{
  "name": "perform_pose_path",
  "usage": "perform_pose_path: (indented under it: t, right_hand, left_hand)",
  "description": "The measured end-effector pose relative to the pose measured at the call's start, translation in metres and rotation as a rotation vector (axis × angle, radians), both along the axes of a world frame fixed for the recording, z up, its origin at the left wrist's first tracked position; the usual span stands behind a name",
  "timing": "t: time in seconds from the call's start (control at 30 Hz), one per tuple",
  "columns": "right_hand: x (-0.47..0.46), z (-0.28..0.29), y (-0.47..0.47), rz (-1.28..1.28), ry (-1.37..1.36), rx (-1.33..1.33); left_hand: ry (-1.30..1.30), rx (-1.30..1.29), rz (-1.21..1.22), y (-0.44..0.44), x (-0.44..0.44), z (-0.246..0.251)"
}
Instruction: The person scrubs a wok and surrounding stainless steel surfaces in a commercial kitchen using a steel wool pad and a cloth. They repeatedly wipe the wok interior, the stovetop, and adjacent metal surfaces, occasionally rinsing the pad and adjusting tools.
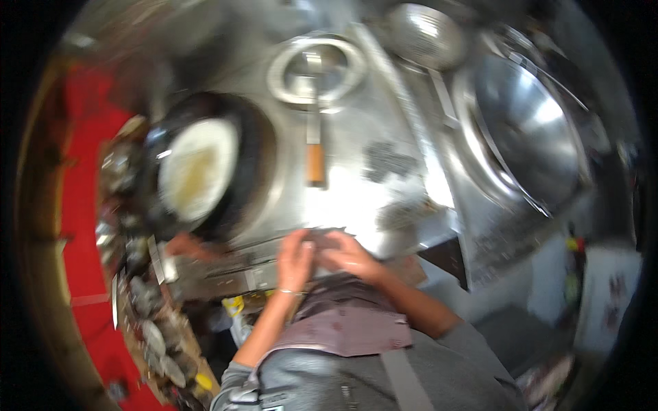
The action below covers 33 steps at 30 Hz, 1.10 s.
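Observation:
Both hands are close together at the front edge of the steel worktop [339, 149], just above a mauve apron [339, 329]. My left hand [295, 259] and my right hand [354, 257] have bent fingers around a blurred brownish-grey patch. Whether that patch is apron cloth or a separate thing, I cannot tell. Beyond the hands lies a long-handled utensil with a wooden grip [314, 163], its metal end over a round ringed opening [275, 77]. To the left sits a dark wok [252, 154] with pale white contents [218, 144], yellowish in the middle.
A perforated steel strainer [426, 38] and a large steel wok [529, 128] stand at the right, past a raised metal ridge [406, 108]. Cluttered utensils [154, 339] line the left beside a red panel [82, 205]. A white box [609, 298] stands lower right. Motion blurs much.

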State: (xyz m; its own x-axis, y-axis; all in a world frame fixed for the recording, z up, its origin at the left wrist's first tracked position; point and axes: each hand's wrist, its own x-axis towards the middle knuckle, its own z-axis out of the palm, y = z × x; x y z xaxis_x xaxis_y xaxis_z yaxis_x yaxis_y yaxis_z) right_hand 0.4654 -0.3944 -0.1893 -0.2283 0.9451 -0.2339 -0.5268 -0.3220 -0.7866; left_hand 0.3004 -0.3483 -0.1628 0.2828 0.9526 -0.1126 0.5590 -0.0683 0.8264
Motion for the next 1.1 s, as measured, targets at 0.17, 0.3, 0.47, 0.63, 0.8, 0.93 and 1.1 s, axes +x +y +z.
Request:
perform_pose_path:
  t: [0.17, 0.3, 0.47, 0.63, 0.8, 0.93, 1.1]
  right_hand:
    - [-0.008, 0.095, 0.069, 0.227, 0.237, 0.017]
    - [-0.057, 0.125, 0.147, 0.205, 0.190, 0.013]
    - [-0.101, 0.145, 0.259, 0.077, -0.081, 0.023]
    - [-0.122, 0.049, 0.349, 0.188, -1.668, 0.353]
    - [-0.191, 0.000, 0.366, 0.408, -2.015, 0.425]
    - [-0.218, 0.012, 0.377, 0.738, -1.279, 0.642]
    - [-0.212, 0.048, 0.396, 0.281, -0.604, 0.196]
  left_hand:
    - [-0.606, -0.261, 0.162, 0.020, -0.019, 0.052]
    - [-0.894, -0.275, 0.428, 0.071, -0.060, 0.127]
    - [-0.624, 0.259, 0.597, 0.184, -0.176, 0.147]
    - [0.143, 0.493, 0.240, 0.275, -0.243, 0.086]
    - [0.175, 0.074, -0.151, 0.320, -0.241, 0.042]
    - [0.388, 0.142, -0.452, 0.334, -0.231, 0.019]
    - [-0.216, -0.503, -0.212, 0.367, -0.256, -0.001]
